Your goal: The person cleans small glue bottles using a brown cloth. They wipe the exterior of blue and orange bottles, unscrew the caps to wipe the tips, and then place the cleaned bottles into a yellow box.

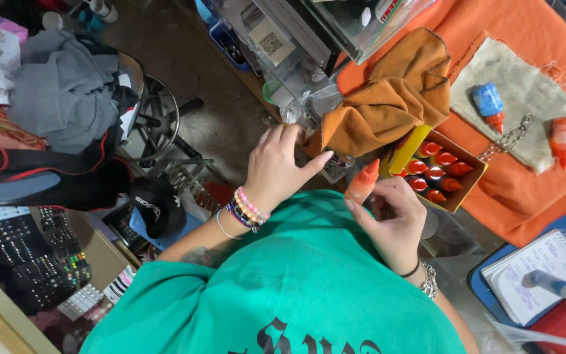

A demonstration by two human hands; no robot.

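My right hand [394,219] holds a small orange squeeze bottle [363,182] with a red pointed cap, tip up, just above my green shirt. My left hand [276,164] is empty, fingers spread, reaching toward the edge of the table near a folded orange-brown cloth [394,92]. Right of the bottle sits an open yellow cardboard box [439,172] with several more red-capped bottles lying in it.
An orange cloth [532,39] covers the table, with a beige fabric scrap [525,98] holding a blue bottle [489,105], a metal chain [509,139] and another orange bottle [565,141]. A spiral notebook [538,275] and pen [555,286] lie lower right. Clothes and a stool [155,118] stand at left.
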